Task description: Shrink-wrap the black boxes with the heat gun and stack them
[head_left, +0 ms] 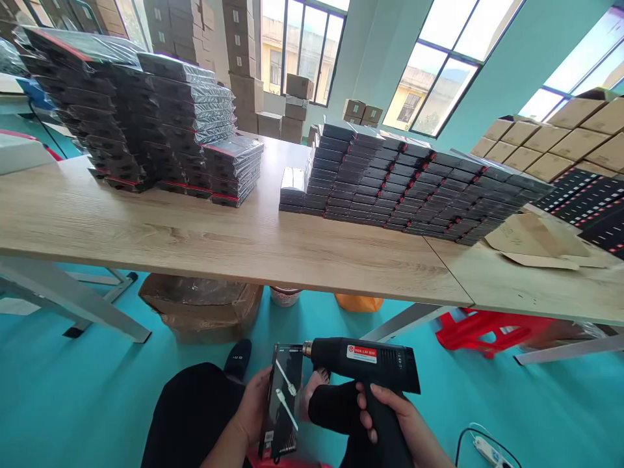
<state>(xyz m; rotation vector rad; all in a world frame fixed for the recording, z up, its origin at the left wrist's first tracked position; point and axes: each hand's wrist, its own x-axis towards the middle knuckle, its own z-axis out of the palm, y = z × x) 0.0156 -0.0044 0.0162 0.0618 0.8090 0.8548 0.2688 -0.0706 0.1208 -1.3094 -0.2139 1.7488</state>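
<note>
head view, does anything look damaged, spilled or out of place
The carton under the table looks crumpled, its rim uneven, and a power strip lies loose on the floor at lower right. The cable box in the left hand and the heat gun in the right hand show no clear damage. No spill shows.

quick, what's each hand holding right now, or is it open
Left hand: holding a box.
Right hand: closed, holding the heat gun.

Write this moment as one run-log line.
Left hand: holding black cable box | Right hand: gripping black heat gun | Nozzle: beside box's upper right corner, contact unclear | Table: stacks of black boxes
</note>
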